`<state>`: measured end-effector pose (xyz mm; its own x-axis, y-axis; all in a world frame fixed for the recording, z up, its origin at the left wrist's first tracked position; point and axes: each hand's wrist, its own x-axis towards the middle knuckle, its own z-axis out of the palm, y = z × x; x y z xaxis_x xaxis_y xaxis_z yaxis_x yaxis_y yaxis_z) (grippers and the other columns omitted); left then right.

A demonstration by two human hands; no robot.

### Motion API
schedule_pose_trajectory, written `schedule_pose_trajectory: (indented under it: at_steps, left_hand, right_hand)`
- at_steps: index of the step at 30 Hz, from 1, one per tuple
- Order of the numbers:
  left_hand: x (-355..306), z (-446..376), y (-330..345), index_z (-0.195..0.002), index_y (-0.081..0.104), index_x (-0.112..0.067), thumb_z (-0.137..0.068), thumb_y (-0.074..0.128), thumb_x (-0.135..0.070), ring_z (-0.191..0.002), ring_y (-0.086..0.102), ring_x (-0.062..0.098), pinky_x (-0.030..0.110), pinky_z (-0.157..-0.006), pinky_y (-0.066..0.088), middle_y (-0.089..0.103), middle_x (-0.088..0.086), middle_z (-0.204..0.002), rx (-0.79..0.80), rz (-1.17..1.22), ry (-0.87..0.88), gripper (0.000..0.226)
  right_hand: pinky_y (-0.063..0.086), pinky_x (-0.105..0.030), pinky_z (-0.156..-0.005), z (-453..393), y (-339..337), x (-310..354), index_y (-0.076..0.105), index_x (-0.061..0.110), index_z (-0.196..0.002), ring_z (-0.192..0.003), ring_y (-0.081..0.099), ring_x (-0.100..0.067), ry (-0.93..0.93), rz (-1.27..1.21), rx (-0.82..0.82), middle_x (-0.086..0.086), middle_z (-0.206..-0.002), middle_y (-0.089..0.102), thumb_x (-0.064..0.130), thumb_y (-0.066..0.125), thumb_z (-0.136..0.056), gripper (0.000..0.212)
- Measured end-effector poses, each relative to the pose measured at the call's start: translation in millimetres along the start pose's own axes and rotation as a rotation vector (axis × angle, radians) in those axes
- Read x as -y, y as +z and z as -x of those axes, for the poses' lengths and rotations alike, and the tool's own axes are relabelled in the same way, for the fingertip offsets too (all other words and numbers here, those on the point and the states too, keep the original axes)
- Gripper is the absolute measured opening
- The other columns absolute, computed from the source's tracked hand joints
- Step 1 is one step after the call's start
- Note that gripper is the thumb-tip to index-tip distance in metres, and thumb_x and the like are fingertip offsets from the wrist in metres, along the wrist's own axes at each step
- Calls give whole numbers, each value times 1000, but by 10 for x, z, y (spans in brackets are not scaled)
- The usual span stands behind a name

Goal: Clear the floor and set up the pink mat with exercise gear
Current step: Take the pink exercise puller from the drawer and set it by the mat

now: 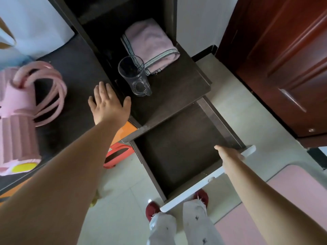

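Head view, going from the left: a pink foam roller [16, 131] and pink rings [47, 96] lie on the dark bench [77, 71], likely the gear the task wants. The left hand [108, 103] rests flat, grip spread and empty, at the bench's edge just beside a clear glass mug [134, 76]. Behind the mug, a folded pink towel [150, 45] sits on the cabinet shelf [177, 85]. Below the shelf, a dark drawer [177, 156] stands pulled out and looks empty. The right hand [230, 156] has its grip closed over the drawer's white front [203, 184].

My read is that the step is searching or closing storage. Next the drawer likely needs a straight push inward, clear of the legs. At the lower right, the pink mat [292, 191] lies flat on the tiled floor [123, 191], smooth and bare where visible, well apart from the roller.
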<state>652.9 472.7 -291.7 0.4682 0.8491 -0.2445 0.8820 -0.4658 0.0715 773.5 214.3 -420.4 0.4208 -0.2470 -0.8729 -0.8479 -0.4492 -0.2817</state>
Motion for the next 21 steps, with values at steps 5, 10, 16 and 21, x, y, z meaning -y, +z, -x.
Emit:
schedule_pose_trajectory:
  at_steps: [5,10,16,21]
  left_hand:
    - [17,-130,-47,-151,12,-6,-100,29,-35,-149,1,24,40,-120,4,6,7,-160,-32,31,24,62]
    - [20,-162,-38,-152,12,-8,-99,34,-31,-150,1,18,37,-121,2,6,5,-161,-69,65,16,61]
    - [34,-244,-17,-152,11,-6,-99,33,-33,-150,-4,17,35,-121,0,0,6,-162,-89,113,-77,63]
    - [35,-345,-15,-152,8,-6,-99,31,-35,-150,-5,17,36,-121,-1,0,7,-162,-80,136,-175,65]
  right_hand:
    - [34,-40,-107,119,224,276,18,-1,-139,-131,38,-34,-31,49,-142,-22,-144,32,29,68,-83,81]
    - [45,-44,-102,242,474,430,28,1,-134,-121,49,-39,-147,24,-85,-22,-137,43,34,65,-84,70]
    - [49,-46,-97,349,731,633,43,1,-132,-93,52,-26,-140,-40,222,-7,-85,51,38,61,-87,61]
    - [49,-45,-94,375,1001,804,42,2,-133,-83,52,-23,-162,-25,338,-5,-90,54,38,58,-88,60]
